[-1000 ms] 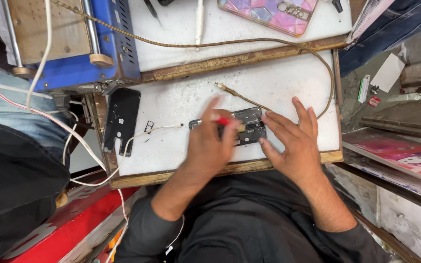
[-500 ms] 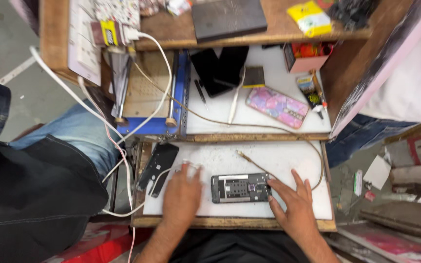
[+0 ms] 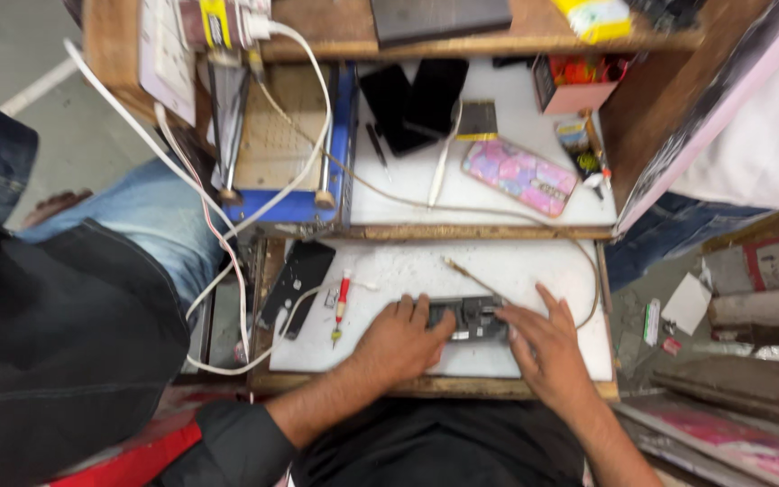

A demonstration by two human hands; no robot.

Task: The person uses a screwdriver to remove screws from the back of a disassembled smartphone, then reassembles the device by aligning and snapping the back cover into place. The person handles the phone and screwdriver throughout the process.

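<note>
An opened dark phone [image 3: 471,318] lies on the white work board [image 3: 407,266], its inner parts showing. My left hand [image 3: 400,343] rests at its left end, fingers curled onto it. On the phone's right end my right hand [image 3: 543,347] presses with spread fingers. A red-handled screwdriver [image 3: 341,305] lies loose on the board, left of my left hand. A black phone back cover [image 3: 297,284] sits at the board's left edge.
A thin probe on a brown wire [image 3: 462,271] lies above the phone. The upper shelf holds a pink patterned phone [image 3: 520,176], two black phones [image 3: 412,99], a blue-framed device [image 3: 286,144] and white cables. A person in dark clothes and jeans [image 3: 56,298] stands at left.
The view has pulled back and up from the close look at the board. The red screwdriver has left my left hand and now lies on the board. Both hands have closed in on the phone.
</note>
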